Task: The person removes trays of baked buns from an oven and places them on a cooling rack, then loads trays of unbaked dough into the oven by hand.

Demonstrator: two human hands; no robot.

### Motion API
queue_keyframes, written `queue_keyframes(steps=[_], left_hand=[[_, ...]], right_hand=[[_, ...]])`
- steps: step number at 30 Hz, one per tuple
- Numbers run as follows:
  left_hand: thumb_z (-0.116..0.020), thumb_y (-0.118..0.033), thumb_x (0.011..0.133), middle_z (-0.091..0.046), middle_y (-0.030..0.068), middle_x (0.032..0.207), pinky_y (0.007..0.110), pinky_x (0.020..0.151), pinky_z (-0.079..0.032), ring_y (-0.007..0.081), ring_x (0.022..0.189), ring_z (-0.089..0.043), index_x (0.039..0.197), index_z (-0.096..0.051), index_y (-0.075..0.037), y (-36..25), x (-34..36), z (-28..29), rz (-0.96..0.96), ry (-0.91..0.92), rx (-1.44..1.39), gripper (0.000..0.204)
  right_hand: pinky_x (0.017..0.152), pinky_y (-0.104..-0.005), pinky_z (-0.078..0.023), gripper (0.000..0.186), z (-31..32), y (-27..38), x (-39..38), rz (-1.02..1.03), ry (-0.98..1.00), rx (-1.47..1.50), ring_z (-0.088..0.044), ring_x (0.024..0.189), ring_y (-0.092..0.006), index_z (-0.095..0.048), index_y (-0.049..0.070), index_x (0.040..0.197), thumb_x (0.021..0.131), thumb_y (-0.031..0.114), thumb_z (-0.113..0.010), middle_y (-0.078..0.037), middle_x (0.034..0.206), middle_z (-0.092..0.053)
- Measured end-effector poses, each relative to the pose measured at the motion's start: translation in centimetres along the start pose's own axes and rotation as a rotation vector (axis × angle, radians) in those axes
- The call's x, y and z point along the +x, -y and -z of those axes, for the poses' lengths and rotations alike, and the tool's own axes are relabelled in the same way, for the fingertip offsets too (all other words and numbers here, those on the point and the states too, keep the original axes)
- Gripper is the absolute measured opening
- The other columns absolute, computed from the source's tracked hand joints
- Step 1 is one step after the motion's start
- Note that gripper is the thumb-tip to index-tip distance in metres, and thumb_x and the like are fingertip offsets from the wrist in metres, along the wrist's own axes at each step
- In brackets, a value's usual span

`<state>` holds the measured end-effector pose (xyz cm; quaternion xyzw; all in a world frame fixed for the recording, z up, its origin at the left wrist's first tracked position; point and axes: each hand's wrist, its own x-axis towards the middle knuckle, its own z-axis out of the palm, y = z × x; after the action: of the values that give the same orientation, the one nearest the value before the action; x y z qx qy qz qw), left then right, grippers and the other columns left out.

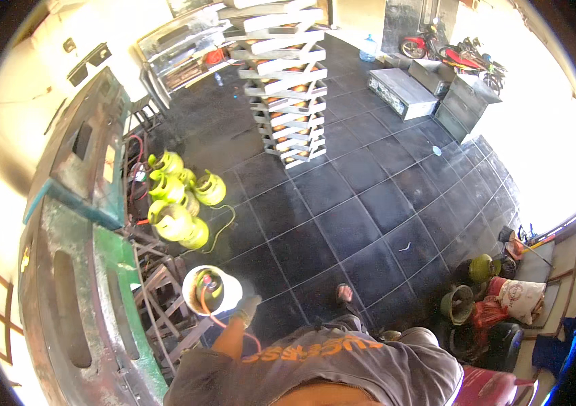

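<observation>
My left hand [246, 312], in a greyish work glove, is by the lower right side of a white bucket [235, 292]. Its fingers are not distinct, and whether it touches the bucket I cannot tell. Inside the bucket stands a green gas cylinder [214, 298] with a red fitting on top. An orange hose [211, 315] leads from that fitting over the rim and passes under my left forearm. My right hand does not show; my grey shirt covers the lower part of the picture. One of my feet [345, 293] is on the dark tiles.
Several green gas cylinders [174, 220] cluster at left beside big metal ovens [75, 271]. A tall stack of trays [295, 108] rises from the tiled floor [342, 223]. Metal boxes [403, 95] and motorbikes [437, 47] are far right; a sack [518, 298] and basin [457, 303] lie near right.
</observation>
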<state>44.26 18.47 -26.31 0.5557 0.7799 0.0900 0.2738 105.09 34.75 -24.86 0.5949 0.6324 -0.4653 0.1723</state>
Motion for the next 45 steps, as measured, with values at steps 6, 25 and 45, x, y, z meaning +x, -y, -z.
queue_keyframes(steps=[6, 25, 45], left_hand=[[-0.058, -0.050, 0.095, -0.056, 0.0185, 0.134, 0.054, 0.096, -0.050, 0.0437, 0.117, -0.059, 0.146, -0.045, -0.006, -9.1, 8.6, -0.4, 1.019, 0.288, -0.929, 0.069], [-0.060, -0.055, 0.093, -0.058, 0.0130, 0.136, 0.046, 0.085, -0.050, 0.0320, 0.106, -0.062, 0.146, -0.050, -0.012, -15.6, 53.6, 20.6, 0.956, -0.033, -0.950, 0.069], [-0.040, -0.052, 0.107, -0.064, 0.0118, 0.127, 0.036, 0.099, -0.049, 0.0206, 0.115, -0.061, 0.138, -0.056, -0.003, -37.9, 94.9, 47.3, 0.208, -1.393, -1.585, 0.060]], right_hand=[[0.085, -0.0405, -0.056, 0.026, 12.4, -9.9, 15.6, 0.264, -0.206, -0.595, -0.070, 0.100, -0.0279, -0.074, 0.014, 0.105, 0.091, 0.033, -0.062, -0.010, 0.105, -0.072], [0.056, -0.0313, -0.055, 0.043, 66.9, 59.0, 44.0, 0.600, 0.144, 0.809, -0.067, 0.069, -0.0160, -0.060, 0.005, 0.134, 0.097, 0.026, -0.064, -0.007, 0.101, -0.071], [0.115, -0.0420, -0.038, 0.053, 101.8, 106.6, 48.2, 2.243, -0.393, 0.658, -0.055, 0.132, -0.0314, -0.060, -0.005, 0.134, 0.086, 0.017, -0.059, -0.020, 0.136, -0.062]])
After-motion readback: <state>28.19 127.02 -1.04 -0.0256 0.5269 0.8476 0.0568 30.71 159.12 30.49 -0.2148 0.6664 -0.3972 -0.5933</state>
